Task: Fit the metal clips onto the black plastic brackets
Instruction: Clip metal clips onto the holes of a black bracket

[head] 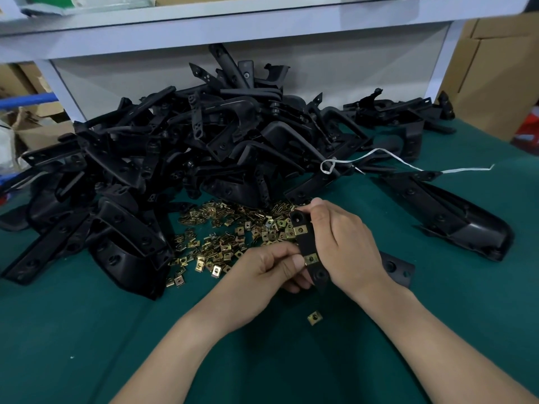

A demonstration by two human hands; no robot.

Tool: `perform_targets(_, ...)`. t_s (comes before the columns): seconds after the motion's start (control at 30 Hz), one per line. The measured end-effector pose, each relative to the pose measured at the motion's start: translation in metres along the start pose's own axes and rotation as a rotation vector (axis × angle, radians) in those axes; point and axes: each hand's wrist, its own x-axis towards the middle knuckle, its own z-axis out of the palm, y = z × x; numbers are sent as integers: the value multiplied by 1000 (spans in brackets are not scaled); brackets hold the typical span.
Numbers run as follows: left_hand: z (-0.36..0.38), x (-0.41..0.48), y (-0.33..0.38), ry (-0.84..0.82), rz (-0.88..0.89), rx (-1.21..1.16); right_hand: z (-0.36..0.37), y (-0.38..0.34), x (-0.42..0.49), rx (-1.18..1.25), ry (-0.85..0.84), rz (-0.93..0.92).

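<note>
Just this side of the heap of loose metal clips [233, 237] on the green table [87, 345], the right grip [344, 243] curled round a black bracket [307, 246] whose long axis ran away from the person, while the left grip [271, 269] pinched the lower clip [311, 258] onto it.

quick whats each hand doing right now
Left hand: pinches the lower metal clip on the black bracket.
Right hand: grips the same black bracket.
</note>
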Motion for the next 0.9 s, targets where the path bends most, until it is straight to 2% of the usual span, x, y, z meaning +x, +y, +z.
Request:
perform_targets(0.53, 4, -1, -2, 12, 17, 21, 2, -3, -1, 59, 0, -33)
perform_targets(0.9, 2, -2, 5, 27, -67, -178, 0, 1, 2, -29, 79, -6)
